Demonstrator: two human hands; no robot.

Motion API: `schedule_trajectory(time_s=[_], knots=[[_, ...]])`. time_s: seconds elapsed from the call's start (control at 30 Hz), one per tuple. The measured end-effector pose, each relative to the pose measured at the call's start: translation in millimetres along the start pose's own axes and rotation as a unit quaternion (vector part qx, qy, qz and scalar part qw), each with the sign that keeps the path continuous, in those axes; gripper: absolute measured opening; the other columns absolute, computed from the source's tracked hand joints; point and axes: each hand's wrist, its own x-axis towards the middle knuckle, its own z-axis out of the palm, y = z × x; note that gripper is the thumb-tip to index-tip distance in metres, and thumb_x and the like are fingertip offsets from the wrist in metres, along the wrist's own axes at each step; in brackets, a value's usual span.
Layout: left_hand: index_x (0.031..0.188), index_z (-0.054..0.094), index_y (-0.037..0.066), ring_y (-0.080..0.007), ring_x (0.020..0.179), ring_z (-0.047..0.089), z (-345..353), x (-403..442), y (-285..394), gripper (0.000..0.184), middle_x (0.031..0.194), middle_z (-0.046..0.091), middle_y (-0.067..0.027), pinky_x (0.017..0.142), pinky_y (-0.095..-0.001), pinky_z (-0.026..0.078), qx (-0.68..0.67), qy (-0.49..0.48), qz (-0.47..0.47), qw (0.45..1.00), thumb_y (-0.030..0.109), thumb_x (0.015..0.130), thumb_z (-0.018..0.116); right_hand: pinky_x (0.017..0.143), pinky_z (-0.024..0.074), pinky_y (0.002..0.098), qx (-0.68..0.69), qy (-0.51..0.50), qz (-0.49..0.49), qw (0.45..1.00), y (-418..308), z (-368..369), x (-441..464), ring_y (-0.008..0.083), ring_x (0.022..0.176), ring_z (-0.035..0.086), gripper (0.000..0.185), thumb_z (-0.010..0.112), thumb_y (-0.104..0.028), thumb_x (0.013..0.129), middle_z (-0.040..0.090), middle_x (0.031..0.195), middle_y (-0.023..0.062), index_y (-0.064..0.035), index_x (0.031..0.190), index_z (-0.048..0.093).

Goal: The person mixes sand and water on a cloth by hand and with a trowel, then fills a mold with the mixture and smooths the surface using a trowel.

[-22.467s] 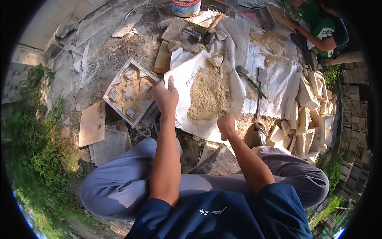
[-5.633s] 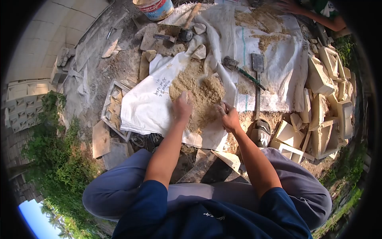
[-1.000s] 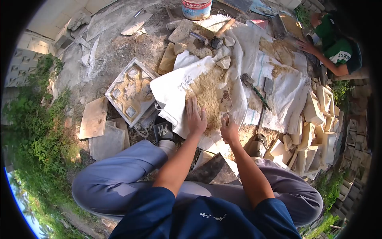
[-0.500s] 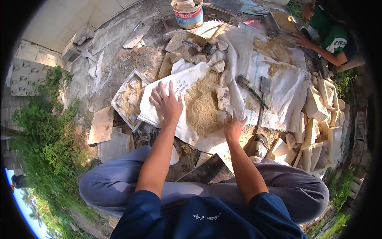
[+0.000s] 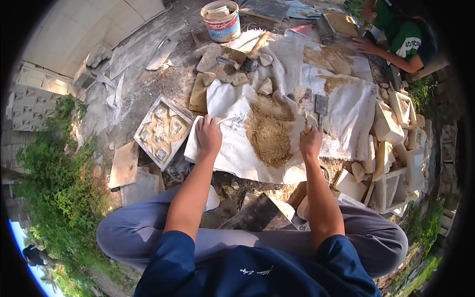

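Observation:
My left hand (image 5: 209,134) is closed on the near left part of a white woven sack (image 5: 222,153) spread on the ground. A heap of tan sandy powder (image 5: 268,136) lies on this sack, between my hands. On the right, my right hand (image 5: 310,142) grips the handle of a trowel whose flat, stained blade (image 5: 304,99) points away from me, over the sack's right side. A square patterned mould (image 5: 184,122), with tan material in its recesses, lies left of my left hand.
A paint bucket (image 5: 220,22) stands at the back. A hammer (image 5: 249,63) lies among stones. A metal-bladed tool (image 5: 321,105) rests beyond my right hand. Pale cast blocks (image 5: 388,123) are piled at right. A co-worker's hand (image 5: 365,45) is at upper right.
My left hand has gone from spread flat above the sack to closed on it. My right hand has moved right with the trowel. The sack has shifted, uncovering more of the mould.

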Motion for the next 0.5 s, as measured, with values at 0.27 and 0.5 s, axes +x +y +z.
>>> schedule_trajectory(time_s=[0.27,0.5], knots=[[0.113,0.069,0.017,-0.0301,0.114,0.054,7.4,-20.6,52.1,0.027,0.114,0.061,-0.0055,0.098,-0.0459,0.039,0.043,-0.048,-0.169,0.984,0.017,0.086,0.067,0.077,0.0570,0.0529,-0.113,-0.102,0.001,0.988,-4.8,-19.0,-17.8,0.0446,0.096,0.068,0.033,0.071,-0.020,0.087,0.048,0.135,0.0263,-0.0081,0.117,0.063],[0.112,0.065,0.007,-0.0355,0.101,0.058,14.8,-47.1,111.0,0.021,0.111,0.063,-0.0134,0.088,-0.0479,0.045,-0.200,0.133,-0.055,0.969,0.010,0.092,0.060,0.072,0.0577,0.0513,-0.101,-0.026,-0.026,0.994,-39.3,-32.4,-62.4,0.0474,0.093,0.066,0.047,0.059,-0.018,0.094,0.045,0.137,0.0307,-0.0003,0.135,0.046]])
